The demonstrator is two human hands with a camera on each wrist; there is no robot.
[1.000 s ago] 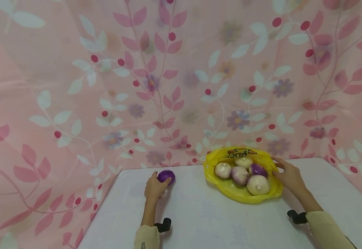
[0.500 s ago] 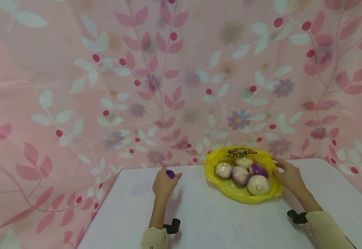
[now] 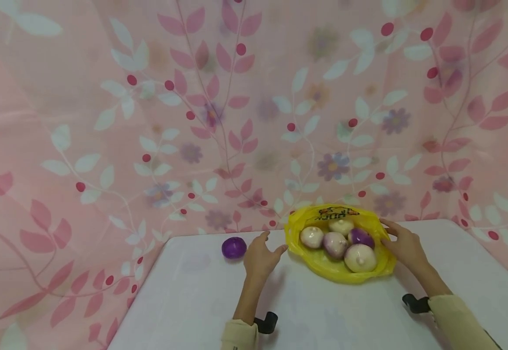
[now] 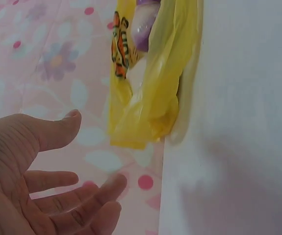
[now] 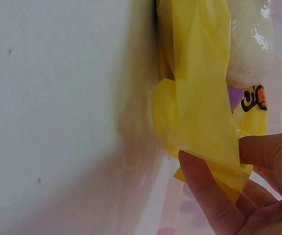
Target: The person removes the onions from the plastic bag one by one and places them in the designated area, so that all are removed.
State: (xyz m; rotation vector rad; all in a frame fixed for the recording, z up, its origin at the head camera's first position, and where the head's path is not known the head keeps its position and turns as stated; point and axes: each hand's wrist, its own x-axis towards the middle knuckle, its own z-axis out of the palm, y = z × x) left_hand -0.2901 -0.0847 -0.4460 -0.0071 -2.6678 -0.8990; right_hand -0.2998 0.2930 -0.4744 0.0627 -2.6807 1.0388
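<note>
Yellow bag: mouth open, edge pinched between thumb and fingers of right hand. Five white-and-purple onions inside, left of those fingers. Left hand: fingers spread, thumb near bag's left edge. Purple onion just left of left fingers, on white table. Pink floral cloth beyond both hands' fingers.

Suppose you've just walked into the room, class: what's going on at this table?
A person's right hand pinches the edge of a yellow bag with five onions visible inside. The left hand is open and holds nothing, between the bag and a single purple onion. That onion sits outside the bag on the white table.
</note>
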